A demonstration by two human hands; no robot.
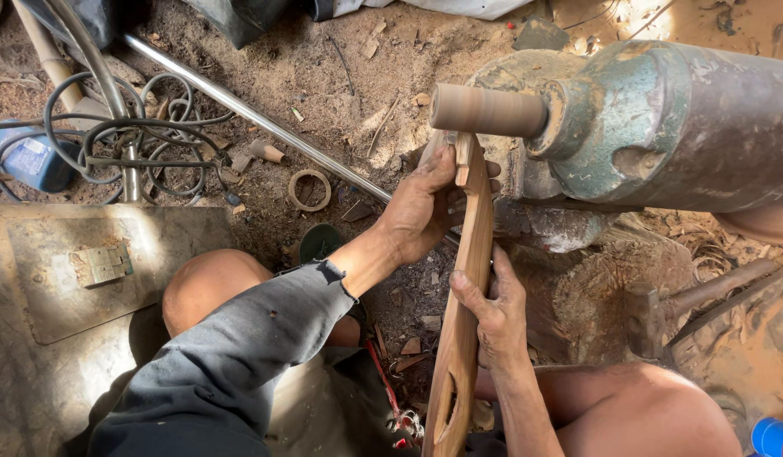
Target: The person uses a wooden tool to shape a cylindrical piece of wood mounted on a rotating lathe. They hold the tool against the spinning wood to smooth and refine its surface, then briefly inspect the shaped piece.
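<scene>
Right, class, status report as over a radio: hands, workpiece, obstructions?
Left hand gripping the long wooden piece near its top. Right hand clasping mid-length. Top end pressed under the sanding drum. Nothing in the way.

Long carved wooden piece (466, 322): lower end cut off by bottom edge; upper tip partly covered by left hand (421, 207)
Green motor housing (687, 127), upper right: runs out past right edge
Blue bottle cap (776, 437), lower right corner: mostly out of frame
Blue power tool (27, 156), upper left: half hidden under coiled cable (146, 127)
Metal plate (78, 279), lower left: clipped by left edge
Right hand (493, 309): palm side hidden against the wood
</scene>
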